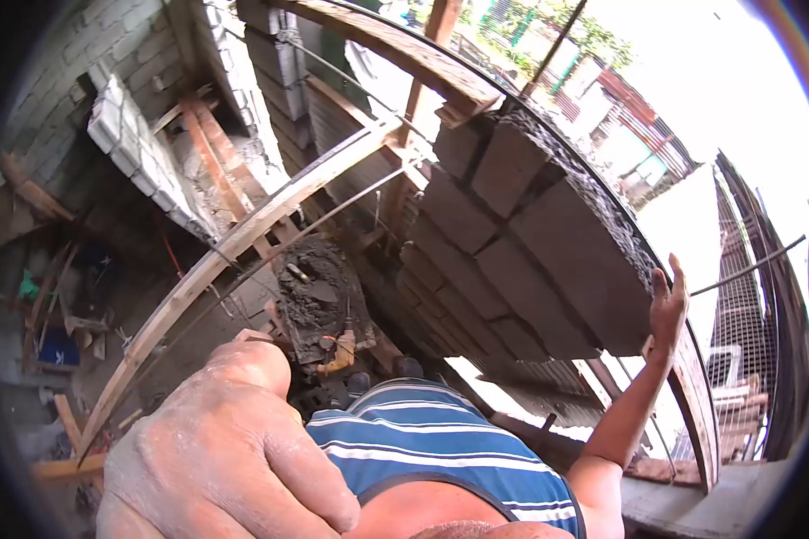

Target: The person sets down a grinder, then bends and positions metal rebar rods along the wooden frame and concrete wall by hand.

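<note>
My left hand (pixel 216 440) looms large at the lower left, close to the camera and dusted with grey. Its fingers are curled, their tips run out of view, and whatever they may hold is hidden. At the right, my right hand (pixel 669 310) is raised with its fingers stretched out. It is at the edge of the grey block wall (pixel 575 260), against or just beside it; contact is unclear. Below, a board of wet mortar (pixel 319 301) carries a small light-handled tool (pixel 297 272), perhaps a trowel. A yellow-orange object (pixel 339 352) lies at its near edge.
A long wooden beam (pixel 234 242) and a thin metal rod (pixel 333 208) cross at left. Another timber (pixel 404 54) runs along the top. A white block wall (pixel 144 153) stands behind. Wire mesh (pixel 733 296) and a protruding rod (pixel 751 264) are at right.
</note>
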Demonstrator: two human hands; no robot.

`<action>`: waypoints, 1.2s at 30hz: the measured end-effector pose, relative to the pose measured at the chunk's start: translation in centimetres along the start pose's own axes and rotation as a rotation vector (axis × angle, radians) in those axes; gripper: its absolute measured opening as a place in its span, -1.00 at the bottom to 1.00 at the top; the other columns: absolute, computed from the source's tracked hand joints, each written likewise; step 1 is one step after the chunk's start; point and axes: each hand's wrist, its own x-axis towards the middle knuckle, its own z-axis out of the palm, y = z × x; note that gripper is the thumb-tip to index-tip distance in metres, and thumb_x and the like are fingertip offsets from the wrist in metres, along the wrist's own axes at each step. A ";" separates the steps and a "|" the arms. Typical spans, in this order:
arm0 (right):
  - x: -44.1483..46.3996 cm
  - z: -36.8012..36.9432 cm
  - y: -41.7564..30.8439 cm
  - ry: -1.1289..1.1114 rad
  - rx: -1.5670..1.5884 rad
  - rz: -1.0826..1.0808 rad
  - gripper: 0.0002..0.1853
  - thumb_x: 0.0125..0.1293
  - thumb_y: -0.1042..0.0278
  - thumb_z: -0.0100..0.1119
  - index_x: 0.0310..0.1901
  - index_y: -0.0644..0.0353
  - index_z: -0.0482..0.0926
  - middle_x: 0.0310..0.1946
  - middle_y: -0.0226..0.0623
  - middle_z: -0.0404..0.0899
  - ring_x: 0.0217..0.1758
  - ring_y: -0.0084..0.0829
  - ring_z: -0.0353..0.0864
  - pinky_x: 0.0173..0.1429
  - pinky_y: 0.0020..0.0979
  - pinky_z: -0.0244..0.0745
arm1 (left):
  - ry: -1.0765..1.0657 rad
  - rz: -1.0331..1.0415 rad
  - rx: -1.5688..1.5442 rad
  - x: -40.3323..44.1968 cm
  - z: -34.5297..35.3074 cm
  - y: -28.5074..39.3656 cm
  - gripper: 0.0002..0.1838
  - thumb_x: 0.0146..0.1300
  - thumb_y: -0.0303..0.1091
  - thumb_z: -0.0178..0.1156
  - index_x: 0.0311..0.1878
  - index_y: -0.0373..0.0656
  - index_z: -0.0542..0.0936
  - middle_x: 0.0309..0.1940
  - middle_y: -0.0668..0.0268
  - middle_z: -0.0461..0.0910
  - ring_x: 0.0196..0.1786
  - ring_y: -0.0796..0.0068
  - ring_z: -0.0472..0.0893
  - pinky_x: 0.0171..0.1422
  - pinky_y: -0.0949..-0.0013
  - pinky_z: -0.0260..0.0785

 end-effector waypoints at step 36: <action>1.0 2.4 4.4 -0.164 -0.146 0.028 -0.27 0.50 -0.32 -0.10 0.32 0.23 0.49 0.15 0.08 0.62 0.20 0.02 0.62 0.25 -0.13 0.48 | 0.201 -0.309 -0.856 -5.3 3.4 -1.3 -0.44 0.46 0.11 0.13 0.16 -0.26 0.62 -0.02 0.01 0.60 0.08 0.12 0.58 0.15 0.19 0.43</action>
